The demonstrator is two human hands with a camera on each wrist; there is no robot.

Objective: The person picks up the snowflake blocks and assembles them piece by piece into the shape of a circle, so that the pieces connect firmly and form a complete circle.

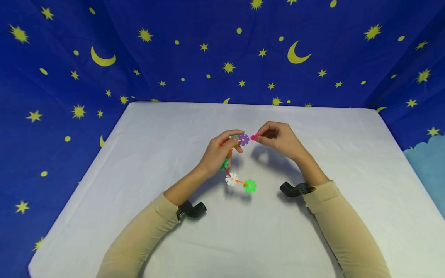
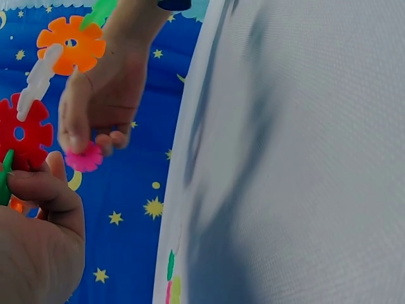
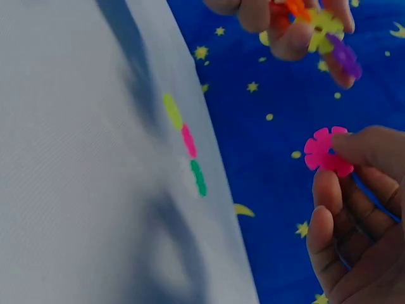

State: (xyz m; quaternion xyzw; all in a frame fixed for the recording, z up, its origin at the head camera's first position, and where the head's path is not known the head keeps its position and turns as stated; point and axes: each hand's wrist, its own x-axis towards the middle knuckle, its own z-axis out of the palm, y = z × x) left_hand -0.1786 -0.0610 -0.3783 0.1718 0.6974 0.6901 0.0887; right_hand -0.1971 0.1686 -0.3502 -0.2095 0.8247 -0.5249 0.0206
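Note:
My left hand (image 1: pixel 217 154) holds a chain of interlocked notched plastic discs. A purple disc (image 1: pixel 243 139) stands out past its fingertips, joined to a yellow disc (image 3: pixel 321 30) in the right wrist view. From the palm side, the chain hangs down through a white disc (image 1: pixel 231 179) to a bright green disc (image 1: pixel 250 186). A red disc (image 2: pixel 22 130) and an orange disc (image 2: pixel 71 45) show in the left wrist view. With thumb and fingers, my right hand (image 1: pixel 279 139) pinches a pink disc (image 3: pixel 328 152). A small gap separates it from the purple disc. Fingers hide part of the chain.
A white-covered table (image 1: pixel 167 131) lies under both hands. In the right wrist view, loose yellow-green (image 3: pixel 172 111), pink (image 3: pixel 189 140) and green discs (image 3: pixel 198 178) lie on it. Blue cloth (image 1: pixel 194 23) with yellow stars and moons stands behind. Black wrist mounts (image 1: pixel 194 209) jut inward from both wrists.

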